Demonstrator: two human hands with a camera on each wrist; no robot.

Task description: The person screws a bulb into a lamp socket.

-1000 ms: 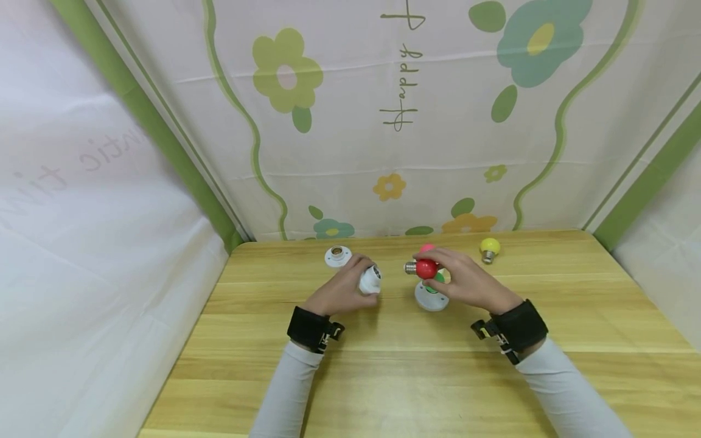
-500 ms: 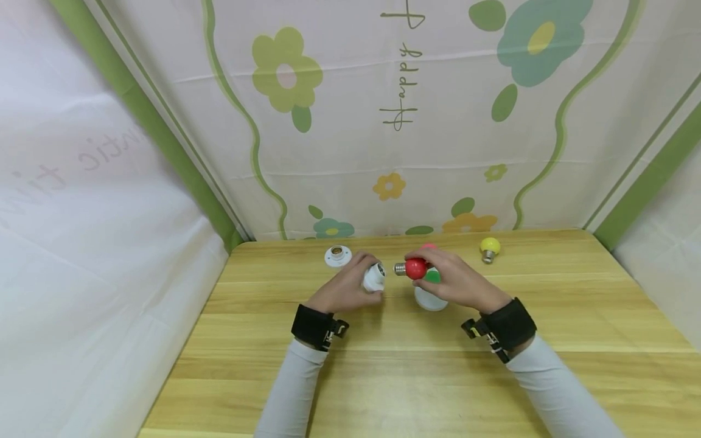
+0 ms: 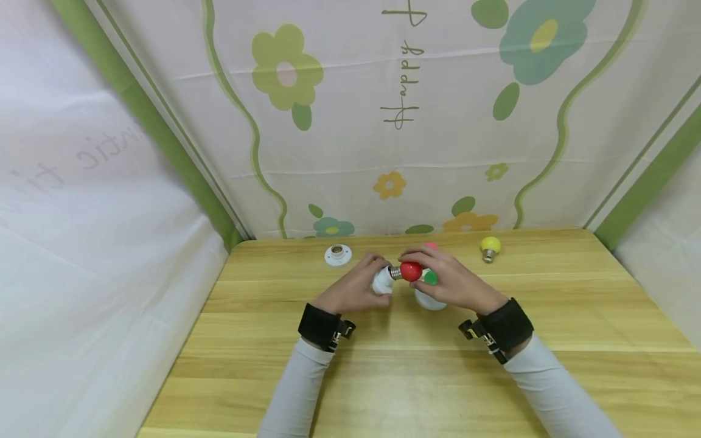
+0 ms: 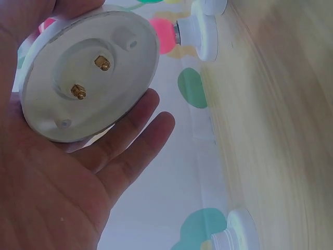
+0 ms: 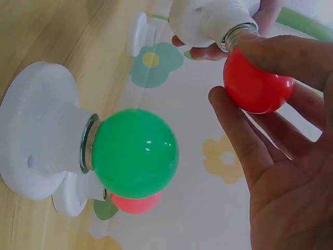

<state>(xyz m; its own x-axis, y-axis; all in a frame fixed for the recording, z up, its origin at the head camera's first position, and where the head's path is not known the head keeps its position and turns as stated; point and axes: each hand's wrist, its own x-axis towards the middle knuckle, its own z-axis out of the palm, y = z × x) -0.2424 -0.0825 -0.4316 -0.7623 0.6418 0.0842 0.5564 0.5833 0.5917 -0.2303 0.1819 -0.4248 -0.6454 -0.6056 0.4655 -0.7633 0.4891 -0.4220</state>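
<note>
My left hand (image 3: 358,286) grips a white lamp socket (image 3: 383,281) by its round base. In the left wrist view the base's hollow underside (image 4: 86,78) shows two brass screws. Between thumb and fingers my right hand (image 3: 457,280) holds a red light bulb (image 3: 411,271). The bulb's metal screw end (image 5: 240,37) is at the mouth of the held socket, in line with it. Just under the right hand, a green bulb (image 5: 135,153) sits in a second white socket (image 5: 44,130) on the table. Behind it a pink bulb (image 4: 164,36) is in another socket (image 4: 205,31).
A white socket (image 3: 338,255) with no bulb stands at the back left of the wooden table (image 3: 383,377). A yellow bulb (image 3: 490,248) lies at the back right. A flower-printed fabric wall (image 3: 339,134) rises behind the table's far edge.
The right hand has brought the red bulb leftward, from apart to the socket's mouth. The left hand has moved slightly right with the socket.
</note>
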